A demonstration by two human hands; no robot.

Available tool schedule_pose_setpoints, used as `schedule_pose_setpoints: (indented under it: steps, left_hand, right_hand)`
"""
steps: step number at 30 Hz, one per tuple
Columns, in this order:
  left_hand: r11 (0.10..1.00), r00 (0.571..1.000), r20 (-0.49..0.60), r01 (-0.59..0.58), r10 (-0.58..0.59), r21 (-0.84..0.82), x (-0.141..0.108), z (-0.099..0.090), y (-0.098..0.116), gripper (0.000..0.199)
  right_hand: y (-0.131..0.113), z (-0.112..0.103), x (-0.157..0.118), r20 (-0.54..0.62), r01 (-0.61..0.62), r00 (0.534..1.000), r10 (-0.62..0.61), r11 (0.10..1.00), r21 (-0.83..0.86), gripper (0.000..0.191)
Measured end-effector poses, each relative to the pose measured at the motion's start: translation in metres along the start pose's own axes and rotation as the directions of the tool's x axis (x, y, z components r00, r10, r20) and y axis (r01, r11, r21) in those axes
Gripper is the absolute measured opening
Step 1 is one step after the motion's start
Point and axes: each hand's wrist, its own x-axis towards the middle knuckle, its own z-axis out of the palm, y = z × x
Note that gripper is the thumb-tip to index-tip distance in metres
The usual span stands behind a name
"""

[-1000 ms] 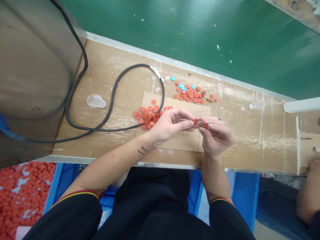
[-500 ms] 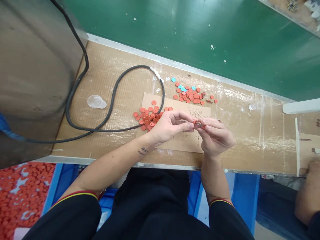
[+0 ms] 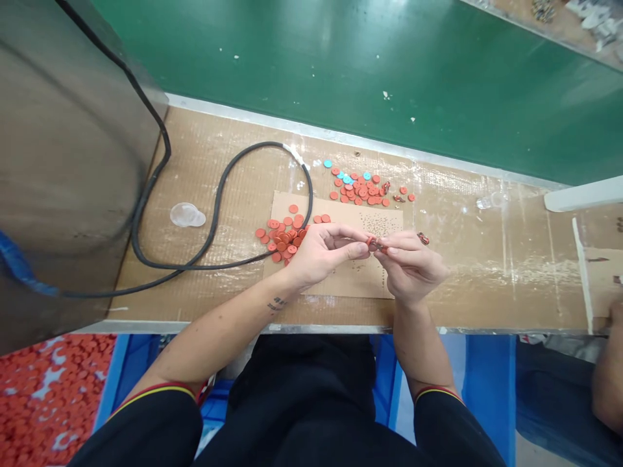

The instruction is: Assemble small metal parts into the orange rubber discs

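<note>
My left hand (image 3: 321,254) and my right hand (image 3: 413,264) meet over a cardboard sheet (image 3: 350,283). Between their fingertips is a small red piece with dark, shiny parts (image 3: 374,243); the fingers partly cover it. Both hands are closed in a pinch on it. Beside my left hand lies a heap of red button-like discs (image 3: 283,241), some showing two small holes. Just behind the right fingers rests another small red-and-dark piece (image 3: 423,239). Farther back is a second group of red discs (image 3: 363,189), with several blue discs (image 3: 345,178) among them.
A black cable (image 3: 221,188) loops over the left of the bench and reaches the disc heap. A clear plastic lid-like piece (image 3: 185,215) lies inside the loop. Metal casing (image 3: 68,162) stands left. Below is a bin of red pieces (image 3: 53,395). Another person's arm (image 3: 608,376) shows at right.
The camera view has shifted slightly. Both hands keep their pinch on the small red piece, and the red-and-dark piece behind the right hand is now more visible.
</note>
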Motion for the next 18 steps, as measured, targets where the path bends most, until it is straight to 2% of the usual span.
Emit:
schedule_pose_setpoints:
  steps: [9, 18]
  left_hand:
    - [0.995, 0.995, 0.007, -0.096, 0.095, 0.033, -0.0019, -0.0003, -0.0009, 0.024]
    - [0.98, 0.989, -0.012, -0.143, 0.146, 0.14, -0.0031, 0.0004, 0.0004, 0.025]
  right_hand:
    - [-0.0005, 0.0038, 0.0007, -0.011, 0.029, 1.0, -0.028, 0.994, 0.102, 0.029]
    - [-0.0004, 0.0032, 0.001, 0.013, 0.055, 0.998, -0.057, 0.991, 0.124, 0.028]
